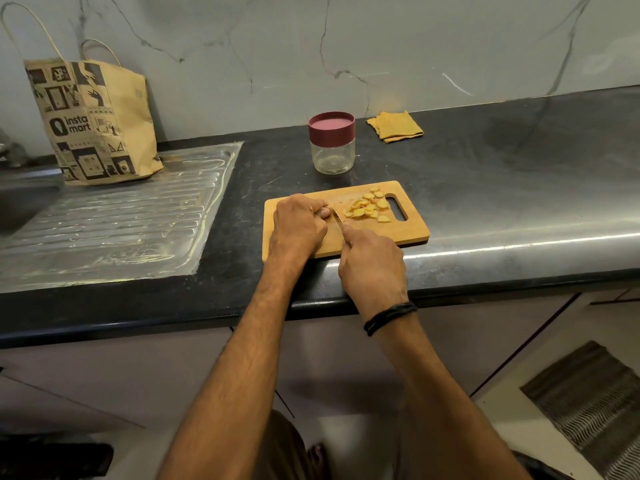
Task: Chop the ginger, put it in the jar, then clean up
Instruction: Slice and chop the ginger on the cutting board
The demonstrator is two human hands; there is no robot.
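One knife (337,219) slip could cut my left grip (299,225), curled on the mostly hidden ginger stub beside the blade my right grip (372,263) holds; slices (367,207) lie on the board (415,230) at the counter's (519,188) front edge.

Knife (337,220) mostly hidden by right hand (372,268); sink (20,202) cropped

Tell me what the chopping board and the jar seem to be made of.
Chopping board: likely wood or bamboo, matt tan with faint grain. Jar: clear glass or hard plastic, see-through and glossy; its maroon lid looks like matt plastic.
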